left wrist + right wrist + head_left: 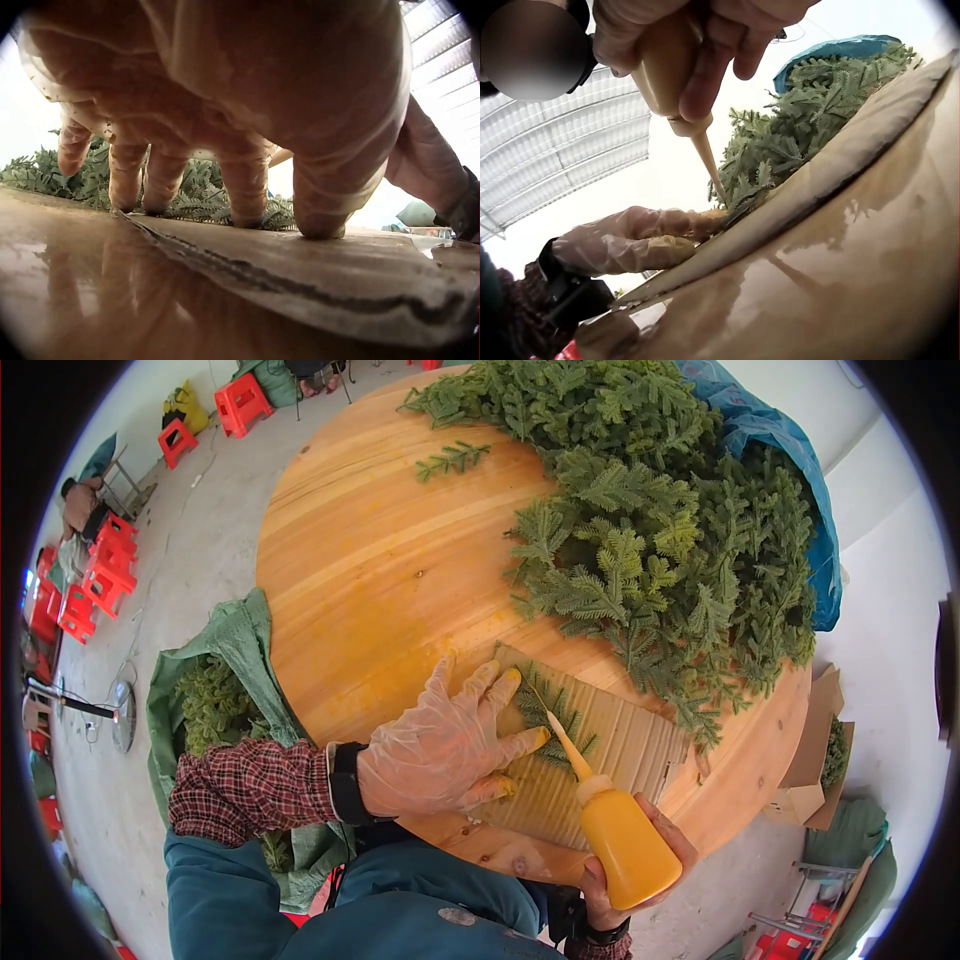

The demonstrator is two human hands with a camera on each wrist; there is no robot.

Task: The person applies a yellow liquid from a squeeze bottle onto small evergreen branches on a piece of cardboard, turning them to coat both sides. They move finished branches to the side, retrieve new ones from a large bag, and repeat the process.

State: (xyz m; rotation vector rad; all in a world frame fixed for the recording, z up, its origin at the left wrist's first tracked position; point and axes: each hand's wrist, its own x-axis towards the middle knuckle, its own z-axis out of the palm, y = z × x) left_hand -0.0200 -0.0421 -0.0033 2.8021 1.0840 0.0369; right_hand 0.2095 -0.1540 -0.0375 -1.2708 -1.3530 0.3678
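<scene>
My left hand [445,745], in a thin clear glove, lies flat with spread fingers on a ribbed cardboard sheet [620,755] at the near edge of the round wooden table [370,580]. Its fingertips [247,217] press down a small green fern-like sprig [548,712] on the cardboard [315,274]. My right hand [625,880] grips an orange squeeze bottle [625,840], tilted, with its thin nozzle tip touching the sprig. In the right wrist view the bottle [667,64] points down at the sprig [746,187] beside the gloved hand [634,240].
A big heap of green sprigs [660,530] covers the table's far right, over a blue sack [790,450]. One loose sprig [452,458] lies at the far edge. A green sack of sprigs [215,700] sits left of the table, a cardboard box [815,760] to the right, red stools [240,402] beyond.
</scene>
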